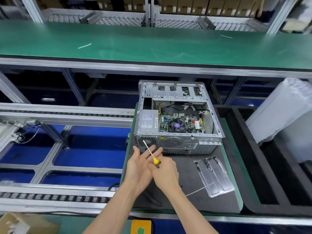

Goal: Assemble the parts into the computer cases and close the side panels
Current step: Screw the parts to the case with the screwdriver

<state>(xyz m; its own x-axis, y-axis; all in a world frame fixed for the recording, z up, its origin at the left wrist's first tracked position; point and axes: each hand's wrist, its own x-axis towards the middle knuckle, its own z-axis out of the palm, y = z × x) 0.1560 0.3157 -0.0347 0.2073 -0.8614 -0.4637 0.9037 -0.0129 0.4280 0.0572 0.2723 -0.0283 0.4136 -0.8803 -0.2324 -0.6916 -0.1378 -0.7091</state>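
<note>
At lower centre of the frame, the right hand [166,171] grips the yellow handle of a screwdriver [152,154], its fingers curled round the handle. The shaft points up and left, and its tip lies over the vent grille on the rear face of the computer case [177,115]. The left hand [141,164] is relaxed, fingers straight, beside and under the shaft, holding nothing.

The case lies at centre frame on a dark work mat [189,183], side panel off, with power supply, board and fan exposed. The step in hand appears to be fastening a rear screw. Seat the tip squarely before turning and steady the shaft with the free fingers.

Lower right of the case, a clear tray [214,178] holds small dark screws. White packing material [280,112] stands at right. Nothing visibly blocks the rear face.
</note>
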